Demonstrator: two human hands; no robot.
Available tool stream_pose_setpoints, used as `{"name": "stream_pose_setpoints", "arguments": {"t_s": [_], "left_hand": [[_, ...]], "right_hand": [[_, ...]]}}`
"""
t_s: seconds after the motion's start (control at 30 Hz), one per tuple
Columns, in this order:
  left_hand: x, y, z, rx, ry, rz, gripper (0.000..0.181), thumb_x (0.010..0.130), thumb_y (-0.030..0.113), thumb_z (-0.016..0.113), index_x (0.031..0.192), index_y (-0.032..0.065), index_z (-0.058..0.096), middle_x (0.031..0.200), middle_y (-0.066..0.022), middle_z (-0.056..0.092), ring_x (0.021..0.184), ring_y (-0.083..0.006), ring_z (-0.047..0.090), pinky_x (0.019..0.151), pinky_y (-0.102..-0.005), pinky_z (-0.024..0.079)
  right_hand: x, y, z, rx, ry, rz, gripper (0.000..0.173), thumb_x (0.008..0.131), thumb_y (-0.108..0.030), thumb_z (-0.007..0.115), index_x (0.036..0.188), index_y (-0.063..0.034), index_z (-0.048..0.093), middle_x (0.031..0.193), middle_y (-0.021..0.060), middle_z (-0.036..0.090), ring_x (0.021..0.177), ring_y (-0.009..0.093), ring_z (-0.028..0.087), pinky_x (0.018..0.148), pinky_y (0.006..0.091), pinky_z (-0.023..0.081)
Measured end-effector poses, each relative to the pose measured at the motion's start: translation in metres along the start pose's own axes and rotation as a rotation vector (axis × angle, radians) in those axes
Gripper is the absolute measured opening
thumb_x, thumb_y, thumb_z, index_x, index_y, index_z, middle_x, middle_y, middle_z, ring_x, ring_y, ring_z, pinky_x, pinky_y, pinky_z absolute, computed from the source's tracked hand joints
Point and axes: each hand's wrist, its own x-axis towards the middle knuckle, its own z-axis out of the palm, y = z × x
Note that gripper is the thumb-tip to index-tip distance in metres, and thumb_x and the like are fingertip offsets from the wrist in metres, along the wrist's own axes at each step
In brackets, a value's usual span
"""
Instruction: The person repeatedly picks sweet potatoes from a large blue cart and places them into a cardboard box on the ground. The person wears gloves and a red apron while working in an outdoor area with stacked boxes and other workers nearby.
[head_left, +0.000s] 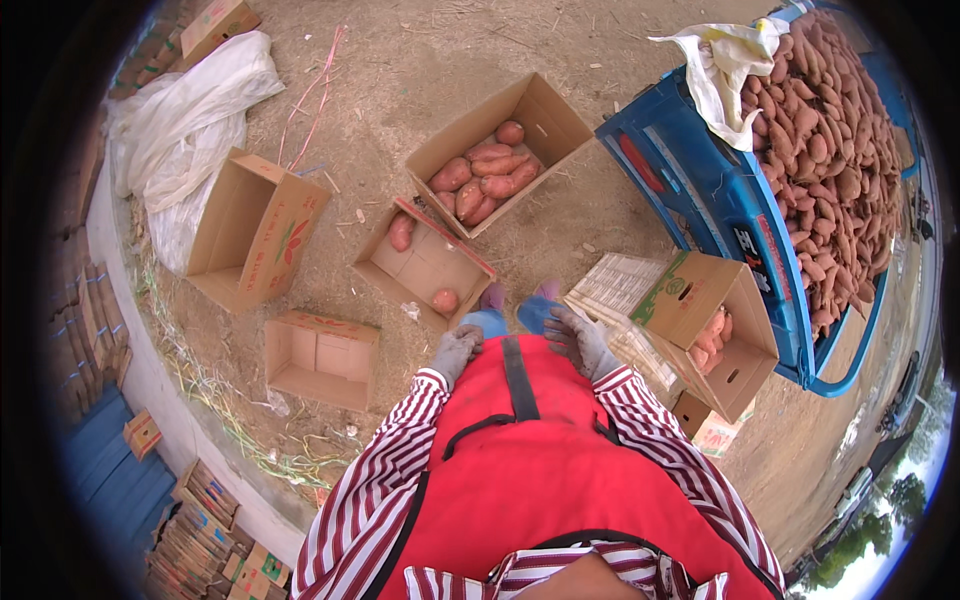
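Note:
Both my hands wear grey gloves and rest near the lower edge of my red apron (517, 450). My left hand (456, 354) has curled fingers by the apron's left side; whether it pinches the cloth is unclear. Over the right side is my right hand (583, 343), fingers loosely bent and apart, with nothing in it. Just ahead, a shallow cardboard box (431, 266) contains two sweet potatoes, one of them a round sweet potato (445, 301) near my left hand. Behind it a deeper carton (551, 112) holds several sweet potatoes (480, 180).
To the right, a carton (667, 300) with sweet potatoes sits on a crate-like stand beside a blue truck bed (720, 195) heaped with sweet potatoes (825, 165). Two open cartons, a tall one (270, 240) and a low one (322, 360), lie left, near white plastic sheeting (195, 112).

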Motion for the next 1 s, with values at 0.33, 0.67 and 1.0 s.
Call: {"name": "stream_pose_setpoints", "arguments": {"t_s": [0.33,0.67,1.0], "left_hand": [[0.082,0.167,0.085,0.276,-0.209,0.168,0.021,0.093,0.019,0.064,0.110,0.0056,0.062,0.089,-0.0062,0.067,0.069,-0.0117,0.063,0.052,-0.0213,0.046],[0.077,0.250,0.290,0.727,-0.677,0.340,0.027,0.093,0.018,0.062,0.114,0.0006,0.064,0.091,-0.0046,0.067,0.080,-0.0115,0.061,0.071,-0.0249,0.049],[0.105,0.380,0.374,0.974,-0.792,0.538,0.029,0.095,0.015,0.060,0.119,-0.0010,0.062,0.096,-0.0066,0.069,0.085,-0.0131,0.065,0.075,-0.0246,0.051]], "right_hand": [[-0.075,-0.030,-0.082,0.559,-0.004,-0.517,0.050,0.098,-0.039,0.054,0.138,-0.0100,0.047,0.130,0.0061,0.056,0.110,0.019,0.056,0.093,0.0350,0.044],[-0.139,-0.070,-0.162,1.040,0.296,-0.928,0.046,0.100,-0.033,0.051,0.135,-0.0040,0.047,0.125,0.0103,0.058,0.110,0.022,0.057,0.097,0.0348,0.046],[-0.085,-0.183,-0.177,1.005,0.349,-0.908,0.048,0.100,-0.034,0.050,0.136,-0.0022,0.046,0.126,0.0096,0.058,0.111,0.020,0.057,0.095,0.0330,0.044]]}}
